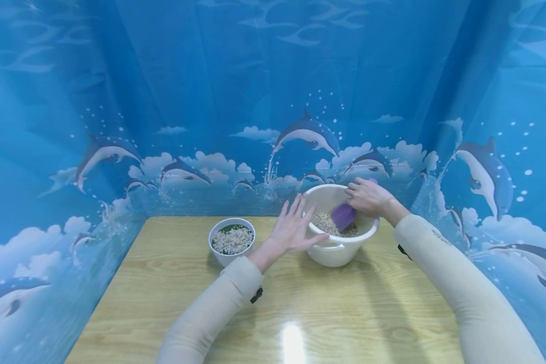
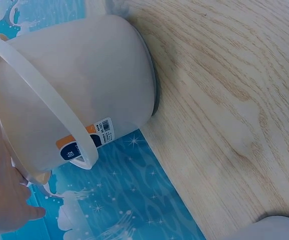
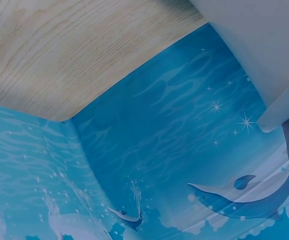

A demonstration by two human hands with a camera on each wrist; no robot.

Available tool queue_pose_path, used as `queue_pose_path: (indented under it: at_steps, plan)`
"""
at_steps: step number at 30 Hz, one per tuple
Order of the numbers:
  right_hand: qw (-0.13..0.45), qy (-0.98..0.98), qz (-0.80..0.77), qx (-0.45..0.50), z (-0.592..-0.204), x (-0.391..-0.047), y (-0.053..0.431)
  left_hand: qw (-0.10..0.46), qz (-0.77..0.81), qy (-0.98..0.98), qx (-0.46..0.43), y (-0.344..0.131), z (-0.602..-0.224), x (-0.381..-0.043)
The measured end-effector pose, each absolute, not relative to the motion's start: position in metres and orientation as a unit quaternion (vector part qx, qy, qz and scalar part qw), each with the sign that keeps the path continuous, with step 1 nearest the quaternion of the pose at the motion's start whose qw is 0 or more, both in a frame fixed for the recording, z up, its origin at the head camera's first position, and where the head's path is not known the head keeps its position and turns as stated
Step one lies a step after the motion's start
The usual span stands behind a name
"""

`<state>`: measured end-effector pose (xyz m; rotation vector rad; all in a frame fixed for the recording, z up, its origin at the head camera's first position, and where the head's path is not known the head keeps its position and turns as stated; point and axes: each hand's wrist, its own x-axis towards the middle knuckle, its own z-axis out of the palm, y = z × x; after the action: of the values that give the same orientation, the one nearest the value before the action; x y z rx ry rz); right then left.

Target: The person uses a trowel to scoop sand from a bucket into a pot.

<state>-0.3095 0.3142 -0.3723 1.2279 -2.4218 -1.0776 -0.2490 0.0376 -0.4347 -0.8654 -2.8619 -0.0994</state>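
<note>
A white bucket with a handle stands upright at the back right of the table, with pale grain inside. My right hand reaches over its far right rim and grips a purple scoop, whose blade dips into the grain. Fingers spread, my left hand lies against the bucket's left rim. The left wrist view shows the bucket's side with a label, and part of the left hand. To the left of that hand sits a white bowl holding more pale grain over something green.
The wooden table extends in front of both containers, its back edge close to a blue dolphin-print curtain. More of this curtain hangs along both sides. Past the bucket, the right wrist view shows a table corner.
</note>
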Motion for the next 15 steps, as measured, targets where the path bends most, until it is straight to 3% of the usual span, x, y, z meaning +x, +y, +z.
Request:
queue_pose_path:
  at_steps: [15]
  plan:
    - [0.071,-0.857,-0.320,0.397,-0.3728,-0.3105,0.3151,0.078,-0.039,-0.953,-0.291,0.0370,-0.4354,-0.2475]
